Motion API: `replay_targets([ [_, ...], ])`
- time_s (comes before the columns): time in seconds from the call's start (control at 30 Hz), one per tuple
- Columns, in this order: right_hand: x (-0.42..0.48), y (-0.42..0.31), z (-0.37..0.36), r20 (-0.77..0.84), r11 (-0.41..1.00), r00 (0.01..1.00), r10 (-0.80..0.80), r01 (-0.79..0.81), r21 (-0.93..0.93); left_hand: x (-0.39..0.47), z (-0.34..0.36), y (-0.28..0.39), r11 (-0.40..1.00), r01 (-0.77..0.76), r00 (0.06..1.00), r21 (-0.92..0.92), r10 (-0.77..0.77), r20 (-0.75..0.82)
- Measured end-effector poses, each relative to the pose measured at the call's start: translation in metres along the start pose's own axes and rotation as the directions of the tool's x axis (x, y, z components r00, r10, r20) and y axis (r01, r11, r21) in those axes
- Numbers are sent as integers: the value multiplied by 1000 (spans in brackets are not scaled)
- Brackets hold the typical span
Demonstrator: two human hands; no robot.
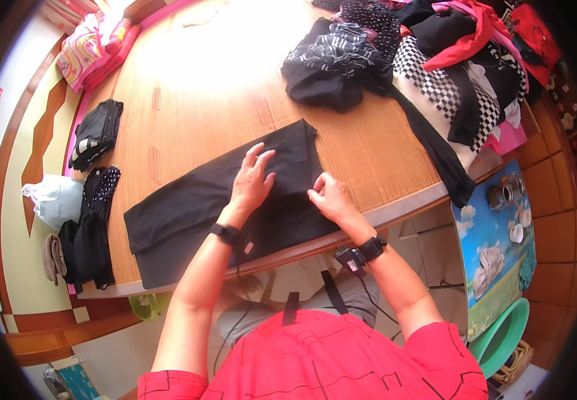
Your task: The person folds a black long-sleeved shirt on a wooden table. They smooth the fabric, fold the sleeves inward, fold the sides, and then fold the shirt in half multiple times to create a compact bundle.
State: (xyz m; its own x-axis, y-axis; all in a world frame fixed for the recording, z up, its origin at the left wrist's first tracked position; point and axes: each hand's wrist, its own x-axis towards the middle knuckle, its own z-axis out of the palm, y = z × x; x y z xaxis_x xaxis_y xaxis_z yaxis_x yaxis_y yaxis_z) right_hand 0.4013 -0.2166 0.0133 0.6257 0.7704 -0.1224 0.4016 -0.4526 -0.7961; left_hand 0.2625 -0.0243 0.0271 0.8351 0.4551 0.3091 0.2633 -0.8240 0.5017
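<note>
A black fabric garment, probably trousers, lies folded lengthwise on the bamboo mat of the bed or table before me. Its lower edge reaches the near rim, and a small pale label shows there. My left hand is over the upper middle of the cloth, fingers spread and holding nothing; whether it touches the fabric is unclear. At the garment's right edge is my right hand, fingers curled and thumb close to the index finger. I cannot make out whether cloth is pinched between them.
Mixed clothes are heaped at the far right, one black leg hanging over the edge. Folded dark clothes and a white plastic bag line the left. A low table with glass jars stands right, near a green basin.
</note>
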Motion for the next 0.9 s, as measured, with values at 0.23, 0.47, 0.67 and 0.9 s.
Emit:
replay_targets([
  [0.23, 1, -58, 48, -215, 819, 790, -574, 551, -161, -66, -19, -22, 975, -57, 998, 216, 50, 41],
  [0.47, 12, -25, 79, 126, 719, 879, -459, 451, -529, -107, -1, -7, 878, 182, 963, 443, -250, 101],
  [0.67, 3, -2, 52, 104, 732, 921, -376, 364, -575, -131, -25, -26, 938, 133, 980, 320, -173, 100],
  [0.9, 6, -15, 57, -64, 773, 889, -454, 357, -525, -101, -32, -54, 876, 475, 827, -80, -475, -301],
])
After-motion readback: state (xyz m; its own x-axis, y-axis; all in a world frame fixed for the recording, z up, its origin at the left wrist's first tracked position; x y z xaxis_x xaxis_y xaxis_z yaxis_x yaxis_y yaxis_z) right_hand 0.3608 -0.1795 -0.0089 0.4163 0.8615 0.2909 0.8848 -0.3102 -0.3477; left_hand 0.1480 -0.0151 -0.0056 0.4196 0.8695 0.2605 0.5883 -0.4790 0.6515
